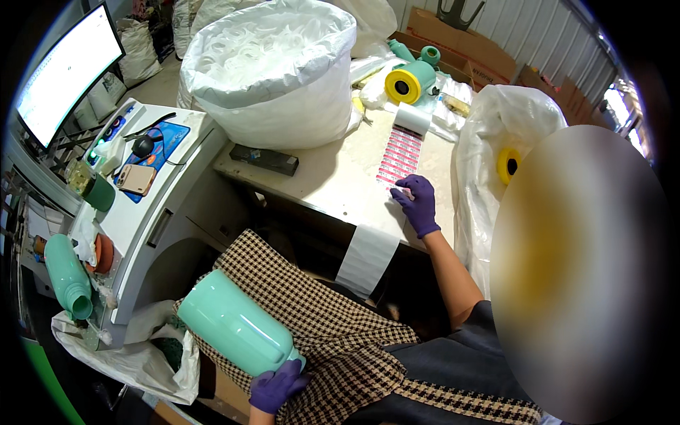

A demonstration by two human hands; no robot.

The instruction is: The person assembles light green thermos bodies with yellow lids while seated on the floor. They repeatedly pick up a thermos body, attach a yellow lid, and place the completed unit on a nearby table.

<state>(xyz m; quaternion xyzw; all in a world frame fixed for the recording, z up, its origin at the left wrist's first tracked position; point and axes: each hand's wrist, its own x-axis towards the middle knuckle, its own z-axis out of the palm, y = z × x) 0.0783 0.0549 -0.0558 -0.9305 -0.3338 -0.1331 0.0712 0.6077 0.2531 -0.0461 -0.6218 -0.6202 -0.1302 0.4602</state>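
A glossy teal bottle lies tilted across my lap on a checked apron. My left hand, in a purple glove, grips it around the narrow neck end. On the white table lies a strip of red-and-white printed labels, unrolled from a roll. The purple-gloved right hand is at the near end of the printed labels, thumb and fingers pinched at a label there; the label itself is mostly hidden. Bare backing paper hangs over the table's front edge.
A big white sack of clear plastic rings stands behind the table. Near it lies a dark narrow box. Teal bottles with yellow bases lie at the back. A plastic bag stands right. Another teal bottle is left, by the desk.
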